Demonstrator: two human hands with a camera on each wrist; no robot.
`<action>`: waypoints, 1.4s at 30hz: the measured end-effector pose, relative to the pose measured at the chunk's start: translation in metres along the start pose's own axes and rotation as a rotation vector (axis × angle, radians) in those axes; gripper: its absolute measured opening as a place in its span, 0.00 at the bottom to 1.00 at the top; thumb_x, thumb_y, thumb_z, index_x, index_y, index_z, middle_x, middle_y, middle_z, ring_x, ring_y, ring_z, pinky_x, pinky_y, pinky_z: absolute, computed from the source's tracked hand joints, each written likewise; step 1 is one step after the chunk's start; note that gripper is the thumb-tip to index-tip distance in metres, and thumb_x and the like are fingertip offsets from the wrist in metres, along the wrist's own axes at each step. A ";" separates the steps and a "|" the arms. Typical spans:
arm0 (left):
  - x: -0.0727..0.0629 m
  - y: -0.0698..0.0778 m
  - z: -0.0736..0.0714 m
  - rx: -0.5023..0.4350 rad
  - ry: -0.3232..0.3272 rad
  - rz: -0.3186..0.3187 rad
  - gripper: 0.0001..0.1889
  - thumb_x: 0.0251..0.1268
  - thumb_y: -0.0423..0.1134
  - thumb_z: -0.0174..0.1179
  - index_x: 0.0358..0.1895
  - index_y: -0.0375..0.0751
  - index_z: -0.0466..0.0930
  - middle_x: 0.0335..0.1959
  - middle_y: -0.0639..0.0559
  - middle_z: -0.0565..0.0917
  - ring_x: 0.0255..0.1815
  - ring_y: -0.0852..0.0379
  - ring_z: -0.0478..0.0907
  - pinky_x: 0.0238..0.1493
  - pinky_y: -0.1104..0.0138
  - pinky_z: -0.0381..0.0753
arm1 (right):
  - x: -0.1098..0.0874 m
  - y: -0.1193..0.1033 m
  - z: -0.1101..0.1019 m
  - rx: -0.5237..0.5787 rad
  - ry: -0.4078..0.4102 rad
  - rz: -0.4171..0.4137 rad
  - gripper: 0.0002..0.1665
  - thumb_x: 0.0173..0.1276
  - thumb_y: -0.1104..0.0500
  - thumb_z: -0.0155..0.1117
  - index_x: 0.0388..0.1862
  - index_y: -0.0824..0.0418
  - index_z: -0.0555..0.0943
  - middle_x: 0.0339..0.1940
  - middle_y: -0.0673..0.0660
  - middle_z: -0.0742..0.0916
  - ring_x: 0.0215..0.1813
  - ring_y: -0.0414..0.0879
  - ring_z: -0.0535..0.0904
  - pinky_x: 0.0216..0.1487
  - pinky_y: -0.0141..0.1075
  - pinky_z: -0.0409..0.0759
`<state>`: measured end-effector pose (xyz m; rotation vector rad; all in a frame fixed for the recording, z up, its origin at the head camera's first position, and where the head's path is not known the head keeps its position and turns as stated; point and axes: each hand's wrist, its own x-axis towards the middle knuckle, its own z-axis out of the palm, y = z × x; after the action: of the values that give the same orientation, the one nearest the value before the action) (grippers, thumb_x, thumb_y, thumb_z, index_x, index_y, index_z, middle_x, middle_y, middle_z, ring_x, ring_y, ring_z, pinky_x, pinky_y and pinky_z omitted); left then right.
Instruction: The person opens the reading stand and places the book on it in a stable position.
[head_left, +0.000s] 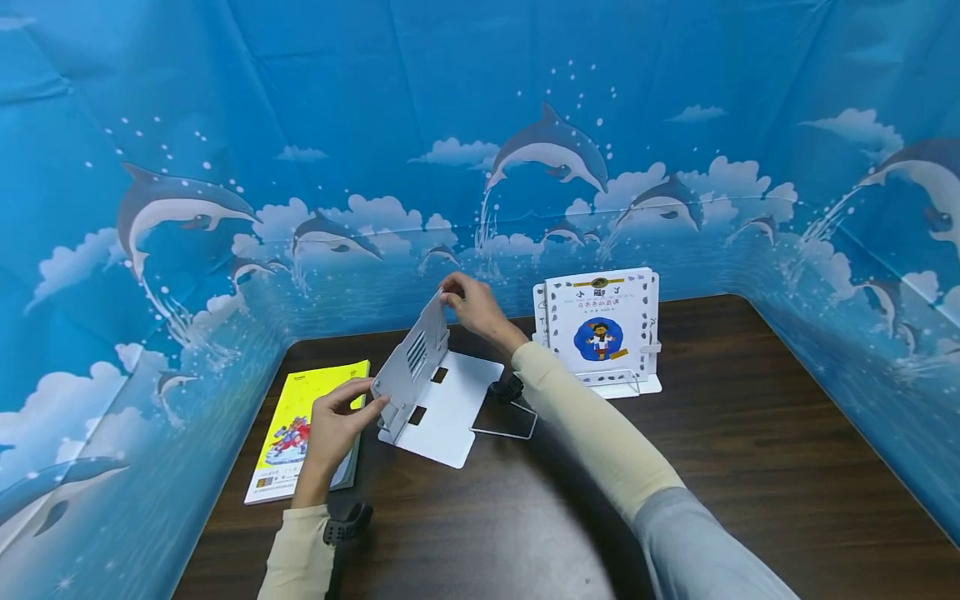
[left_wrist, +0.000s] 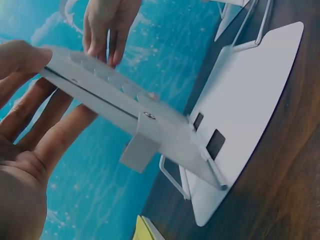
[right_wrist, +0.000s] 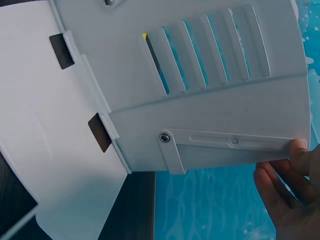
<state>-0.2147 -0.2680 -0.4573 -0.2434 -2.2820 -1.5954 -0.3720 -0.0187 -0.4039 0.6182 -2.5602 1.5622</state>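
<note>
A white metal book stand (head_left: 450, 408) lies with its base flat on the table, its slotted back panel (head_left: 411, 354) tilted up. My left hand (head_left: 335, 425) pinches the panel's near edge between thumb and fingers, as the left wrist view also shows. At the far upper corner my right hand (head_left: 476, 308) pinches the panel. In the right wrist view, a riveted side arm (right_wrist: 225, 140) lies along the panel and its end meets the right thumb (right_wrist: 299, 155). A wire loop (head_left: 504, 435) sticks out from the base on the right.
A yellow-covered book (head_left: 300, 425) lies on a stack at the left, partly behind the left hand. At the back right, a second white stand (head_left: 626, 388) holds an upright picture book (head_left: 600, 325). A blue dolphin-print curtain (head_left: 420, 108) surrounds the dark wooden table (head_left: 720, 417).
</note>
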 end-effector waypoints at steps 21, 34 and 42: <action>0.073 -0.032 0.015 -0.040 0.111 -0.073 0.16 0.76 0.38 0.68 0.60 0.35 0.88 0.50 0.50 0.92 0.46 0.70 0.87 0.49 0.77 0.86 | -0.037 0.021 -0.041 -0.291 0.256 -0.045 0.11 0.85 0.56 0.57 0.52 0.61 0.82 0.49 0.59 0.90 0.45 0.50 0.87 0.43 0.43 0.84; 0.098 -0.036 0.032 -0.049 0.110 -0.102 0.15 0.76 0.34 0.65 0.62 0.35 0.87 0.47 0.51 0.90 0.46 0.71 0.85 0.56 0.71 0.85 | -0.064 0.021 -0.051 -0.354 0.297 -0.095 0.12 0.83 0.55 0.61 0.50 0.63 0.84 0.43 0.61 0.90 0.40 0.51 0.87 0.41 0.44 0.85; 0.107 -0.042 0.041 -0.112 0.099 -0.070 0.15 0.76 0.30 0.64 0.61 0.30 0.86 0.40 0.66 0.88 0.44 0.73 0.86 0.56 0.68 0.86 | -0.073 0.022 -0.057 -0.359 0.309 -0.077 0.12 0.83 0.55 0.61 0.51 0.64 0.84 0.42 0.61 0.90 0.39 0.51 0.86 0.40 0.44 0.84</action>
<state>-0.3349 -0.2506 -0.4672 -0.1100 -2.1527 -1.7325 -0.3218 0.0609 -0.4150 0.3948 -2.4544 1.0394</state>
